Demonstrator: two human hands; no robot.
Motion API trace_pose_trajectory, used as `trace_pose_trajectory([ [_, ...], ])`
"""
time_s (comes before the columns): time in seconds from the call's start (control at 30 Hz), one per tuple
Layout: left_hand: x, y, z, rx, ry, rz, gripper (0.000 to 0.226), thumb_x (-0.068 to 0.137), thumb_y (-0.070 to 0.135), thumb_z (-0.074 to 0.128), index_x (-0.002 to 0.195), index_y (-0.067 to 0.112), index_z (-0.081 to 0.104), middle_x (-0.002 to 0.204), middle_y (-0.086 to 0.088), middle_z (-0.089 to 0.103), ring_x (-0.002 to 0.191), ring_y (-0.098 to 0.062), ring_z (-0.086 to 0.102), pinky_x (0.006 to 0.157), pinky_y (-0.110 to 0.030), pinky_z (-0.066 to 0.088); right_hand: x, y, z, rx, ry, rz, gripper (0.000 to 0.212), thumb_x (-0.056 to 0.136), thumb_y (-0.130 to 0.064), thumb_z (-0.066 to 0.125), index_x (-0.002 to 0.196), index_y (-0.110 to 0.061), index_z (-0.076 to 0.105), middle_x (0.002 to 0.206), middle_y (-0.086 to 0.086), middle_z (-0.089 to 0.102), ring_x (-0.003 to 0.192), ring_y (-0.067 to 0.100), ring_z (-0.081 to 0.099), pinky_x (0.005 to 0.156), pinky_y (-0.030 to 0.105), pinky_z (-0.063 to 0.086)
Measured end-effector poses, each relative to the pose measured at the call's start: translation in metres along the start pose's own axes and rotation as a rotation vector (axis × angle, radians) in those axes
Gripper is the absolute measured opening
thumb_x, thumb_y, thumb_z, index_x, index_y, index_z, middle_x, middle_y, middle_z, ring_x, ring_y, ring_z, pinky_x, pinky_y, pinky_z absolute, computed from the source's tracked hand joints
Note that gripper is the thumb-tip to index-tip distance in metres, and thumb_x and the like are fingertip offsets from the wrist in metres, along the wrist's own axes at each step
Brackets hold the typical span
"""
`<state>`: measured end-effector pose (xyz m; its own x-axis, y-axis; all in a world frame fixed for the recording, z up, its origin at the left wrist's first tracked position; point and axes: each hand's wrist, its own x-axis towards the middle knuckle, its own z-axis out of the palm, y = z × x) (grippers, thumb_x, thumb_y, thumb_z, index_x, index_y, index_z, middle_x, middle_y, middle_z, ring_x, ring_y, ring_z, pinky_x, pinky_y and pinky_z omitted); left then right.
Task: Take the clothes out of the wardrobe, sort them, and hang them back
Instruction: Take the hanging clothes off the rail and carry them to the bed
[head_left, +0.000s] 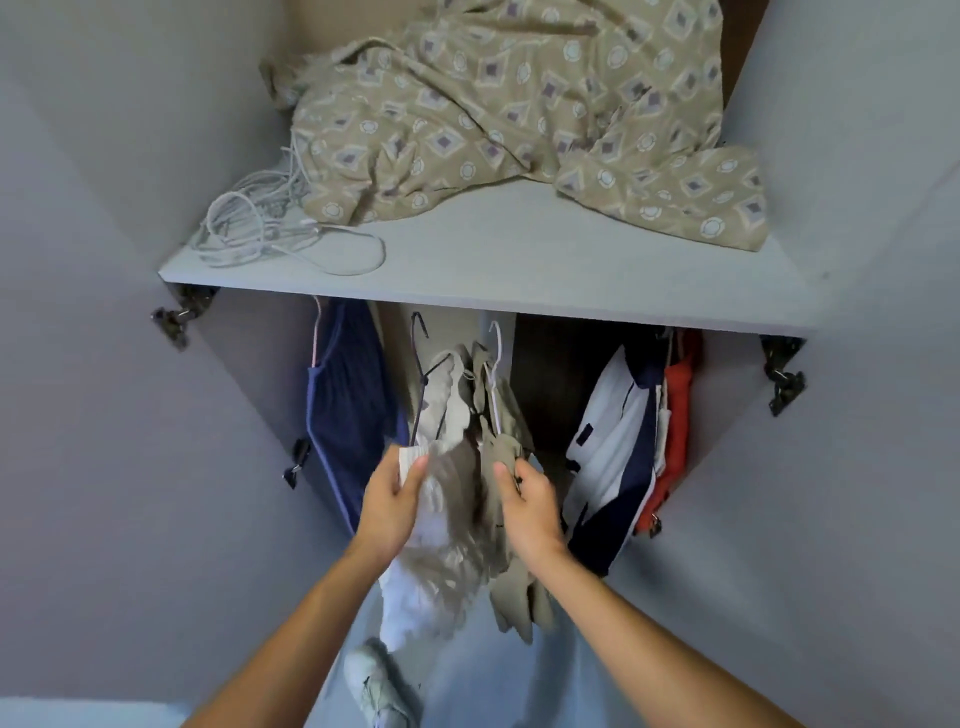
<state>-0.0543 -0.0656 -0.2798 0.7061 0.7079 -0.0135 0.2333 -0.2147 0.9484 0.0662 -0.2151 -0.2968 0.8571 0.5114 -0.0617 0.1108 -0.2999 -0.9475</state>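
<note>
**Head view: both hands on the hanging clothes**

I am pinching the white garment (415, 551) with my left hand (389, 499), fingers curled round its upper edge. My right hand (527, 501) is gripping the beige garment (506, 452) just beside it. Both are hanging from hangers under the wardrobe shelf (493, 270), between the navy garment (348, 410) and the white-and-navy jacket (613, 457).

We've got two bare forearms here, no sleeves, no watch or rings on the left hand (387, 501) or the right hand (530, 506). Way below the left hand there's a pale grey-white sneaker (376, 686) with laces.
</note>
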Motion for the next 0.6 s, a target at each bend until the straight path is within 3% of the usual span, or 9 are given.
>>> trace_pose_trajectory([
  [0.13, -0.056, -0.029, -0.031, 0.041, 0.078, -0.110, 0.032, 0.105, 0.043, 0.057, 0.091, 0.015, 0.061, 0.083, -0.009, 0.065, 0.074, -0.010, 0.059, 0.076, -0.038, 0.054, -0.032, 0.005, 0.022, -0.013, -0.097, 0.000, 0.046, 0.106, -0.029, 0.057, 0.067, -0.018, 0.035, 0.059, -0.006, 0.031, 0.054, 0.007, 0.030, 0.055, 0.027, 0.028],
  [0.23, -0.094, -0.046, -0.057, 0.056, 0.173, -0.179, 0.047, 0.097, 0.051, 0.061, 0.081, 0.007, 0.059, 0.068, 0.001, 0.059, 0.064, -0.007, 0.055, 0.066, -0.030, 0.050, -0.060, 0.019, 0.046, -0.031, -0.202, 0.032, 0.045, 0.105, -0.038, 0.057, 0.070, -0.011, 0.044, 0.060, -0.001, 0.039, 0.056, 0.008, 0.036, 0.058, 0.031, 0.035],
  [0.33, -0.131, -0.064, -0.077, 0.091, 0.238, -0.265, 0.053, 0.094, 0.056, 0.063, 0.073, 0.008, 0.055, 0.060, 0.005, 0.054, 0.058, -0.008, 0.052, 0.062, -0.029, 0.047, -0.093, 0.024, 0.067, -0.069, -0.295, 0.041, 0.045, 0.105, -0.040, 0.056, 0.068, -0.016, 0.042, 0.057, -0.004, 0.038, 0.056, 0.009, 0.035, 0.057, 0.035, 0.035],
  [0.43, -0.172, -0.088, -0.099, 0.159, 0.287, -0.310, 0.056, 0.094, 0.059, 0.066, 0.064, 0.017, 0.045, 0.056, 0.008, 0.043, 0.055, -0.010, 0.042, 0.057, -0.031, 0.040, -0.131, 0.021, 0.086, -0.098, -0.384, 0.027, 0.046, 0.105, -0.034, 0.057, 0.066, -0.019, 0.039, 0.053, -0.008, 0.038, 0.054, 0.008, 0.032, 0.055, 0.029, 0.032],
  [0.5, -0.206, -0.106, -0.115, 0.207, 0.319, -0.343, 0.063, 0.093, 0.066, 0.065, 0.064, 0.015, 0.044, 0.055, 0.009, 0.041, 0.054, -0.009, 0.039, 0.055, -0.032, 0.038, -0.162, 0.019, 0.097, -0.121, -0.450, 0.020, 0.046, 0.105, -0.033, 0.057, 0.068, -0.010, 0.043, 0.055, -0.006, 0.037, 0.054, 0.009, 0.033, 0.055, 0.029, 0.031],
  [0.6, -0.265, -0.129, -0.139, 0.200, 0.344, -0.370, 0.064, 0.092, 0.065, 0.068, 0.063, 0.016, 0.039, 0.056, 0.010, 0.034, 0.055, -0.009, 0.033, 0.054, -0.033, 0.033, -0.215, 0.007, 0.113, -0.171, -0.561, 0.025, 0.044, 0.105, -0.029, 0.057, 0.067, -0.010, 0.045, 0.051, -0.007, 0.044, 0.052, 0.007, 0.044, 0.051, 0.017, 0.032],
])
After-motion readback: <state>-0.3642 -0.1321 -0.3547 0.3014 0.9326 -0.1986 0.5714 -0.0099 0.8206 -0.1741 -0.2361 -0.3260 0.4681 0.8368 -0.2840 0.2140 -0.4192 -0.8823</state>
